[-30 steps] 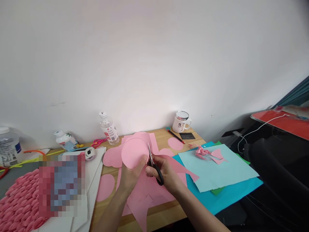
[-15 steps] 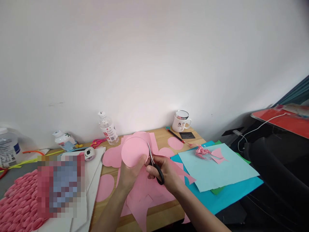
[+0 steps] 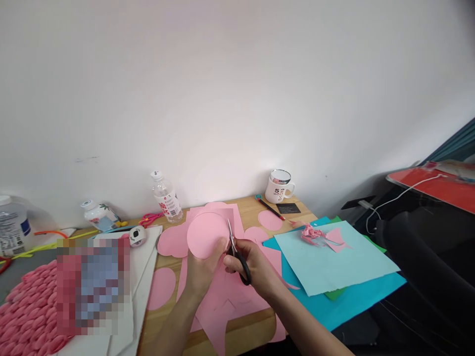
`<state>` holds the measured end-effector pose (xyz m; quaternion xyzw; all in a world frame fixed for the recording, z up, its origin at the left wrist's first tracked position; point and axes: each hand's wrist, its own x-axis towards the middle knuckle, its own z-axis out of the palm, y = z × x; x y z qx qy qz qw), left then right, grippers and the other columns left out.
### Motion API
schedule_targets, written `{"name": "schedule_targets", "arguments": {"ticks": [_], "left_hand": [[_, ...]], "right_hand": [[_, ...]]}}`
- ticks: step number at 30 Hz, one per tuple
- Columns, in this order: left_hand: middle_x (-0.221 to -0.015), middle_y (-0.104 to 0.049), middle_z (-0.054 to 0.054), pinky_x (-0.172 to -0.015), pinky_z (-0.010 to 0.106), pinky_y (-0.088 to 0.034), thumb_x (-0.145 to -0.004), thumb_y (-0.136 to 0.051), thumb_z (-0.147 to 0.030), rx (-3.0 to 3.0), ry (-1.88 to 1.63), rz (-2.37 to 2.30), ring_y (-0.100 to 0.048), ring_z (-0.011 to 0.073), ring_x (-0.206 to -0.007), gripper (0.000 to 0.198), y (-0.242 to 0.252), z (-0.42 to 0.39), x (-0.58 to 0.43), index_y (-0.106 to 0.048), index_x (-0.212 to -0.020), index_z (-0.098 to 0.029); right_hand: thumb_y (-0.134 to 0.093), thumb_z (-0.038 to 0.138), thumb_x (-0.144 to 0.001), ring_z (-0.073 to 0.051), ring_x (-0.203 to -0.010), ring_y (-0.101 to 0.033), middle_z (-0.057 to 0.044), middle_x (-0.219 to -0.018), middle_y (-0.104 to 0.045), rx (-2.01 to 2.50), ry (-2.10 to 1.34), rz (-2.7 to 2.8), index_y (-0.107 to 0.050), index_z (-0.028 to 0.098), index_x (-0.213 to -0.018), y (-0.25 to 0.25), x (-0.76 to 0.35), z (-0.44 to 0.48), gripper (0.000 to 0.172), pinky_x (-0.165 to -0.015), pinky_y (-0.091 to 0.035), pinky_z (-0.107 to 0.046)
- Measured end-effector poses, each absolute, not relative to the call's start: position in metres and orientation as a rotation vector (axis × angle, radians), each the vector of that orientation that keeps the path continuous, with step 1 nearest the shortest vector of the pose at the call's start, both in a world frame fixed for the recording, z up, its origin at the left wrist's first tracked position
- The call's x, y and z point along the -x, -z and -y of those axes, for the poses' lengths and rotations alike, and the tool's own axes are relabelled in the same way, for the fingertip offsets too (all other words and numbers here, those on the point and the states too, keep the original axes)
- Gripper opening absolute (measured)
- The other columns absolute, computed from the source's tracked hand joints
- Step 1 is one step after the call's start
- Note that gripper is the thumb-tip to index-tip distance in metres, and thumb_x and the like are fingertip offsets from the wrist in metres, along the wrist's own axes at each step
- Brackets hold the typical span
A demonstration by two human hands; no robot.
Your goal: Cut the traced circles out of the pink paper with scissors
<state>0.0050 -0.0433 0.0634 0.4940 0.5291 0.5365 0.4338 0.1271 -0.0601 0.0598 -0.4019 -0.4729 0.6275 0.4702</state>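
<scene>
My left hand pinches a round pink paper disc near its lower edge, thumb on top. In my right hand is a pair of scissors with black handles, the metal blades pointing up along the disc's right edge. The blades look nearly closed. Beneath both hands lie pink paper sheets, with cut pink circles about them, one circle to the left and another circle toward the back right. A pointed pink offcut lies near the table's front edge.
A plastic bottle and a white mug stand by the wall. A pencil lies beside a black card. Pink scraps rest on light blue paper at right. A pink braided item lies at left.
The disc and both hands have shifted very slightly down. The pink strip by my right wrist has dropped lower and shows less.
</scene>
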Motion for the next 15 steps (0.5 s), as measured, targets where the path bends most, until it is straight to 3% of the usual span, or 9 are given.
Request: {"name": "schedule_targets", "arguments": {"ticks": [7, 15], "left_hand": [[-0.077, -0.072, 0.005, -0.067, 0.029, -0.054, -0.070, -0.069, -0.034, -1.301, -1.312, -1.273, -0.067, 0.0203, -0.074, 0.021, -0.0603, 0.0404, 0.0031, -0.069, -0.077, -0.015], [-0.078, -0.072, 0.005, -0.065, 0.028, -0.053, -0.071, -0.068, -0.034, -1.297, -1.292, -1.270, -0.066, 0.0192, -0.073, 0.020, -0.0619, 0.0406, 0.0049, -0.068, -0.078, -0.015]], "right_hand": [[-0.076, 0.053, -0.062, -0.009, -0.054, -0.033, 0.005, -0.055, -0.040, 0.955, -1.516, 1.193, -0.050, 0.018, -0.063, -0.0567, -0.1284, 0.0587, 0.044, -0.048, -0.024, -0.023], [-0.079, 0.049, -0.058, -0.009, -0.051, -0.041, 0.005, -0.055, -0.045, 0.979, -1.559, 1.104, -0.055, 0.017, -0.065, -0.0573, -0.1265, 0.0594, 0.040, -0.053, -0.039, -0.025]]}}
